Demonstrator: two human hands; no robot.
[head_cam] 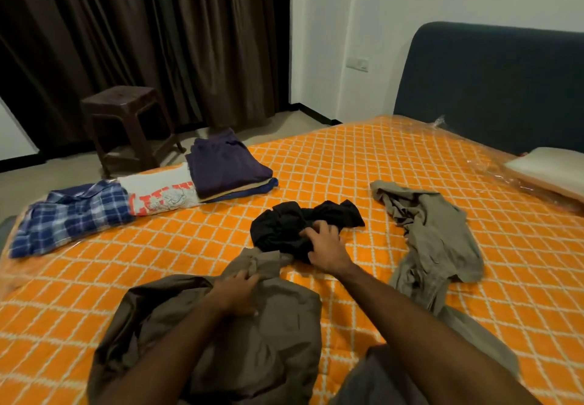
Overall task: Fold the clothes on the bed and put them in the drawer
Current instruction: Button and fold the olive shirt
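Observation:
A crumpled brown garment (278, 335) lies at the near edge of the orange checked bed (347, 164). My left hand (237, 294) grips its bunched upper part. Just beyond it sits a crumpled black garment (281, 224), and my right hand (325, 246) holds it with curled fingers. An unfolded olive-grey garment (436, 234) sprawls to the right. At the bed's far left lie a folded dark purple garment (224, 164) on a small stack, a white printed shirt (158, 189) and a blue plaid shirt (72, 215).
A brown plastic stool (126, 120) stands on the floor beyond the bed's left side, before dark curtains (142, 31). A dark headboard (493, 85) and a pillow (550, 167) are at the right. Clear plastic covers the mattress edge.

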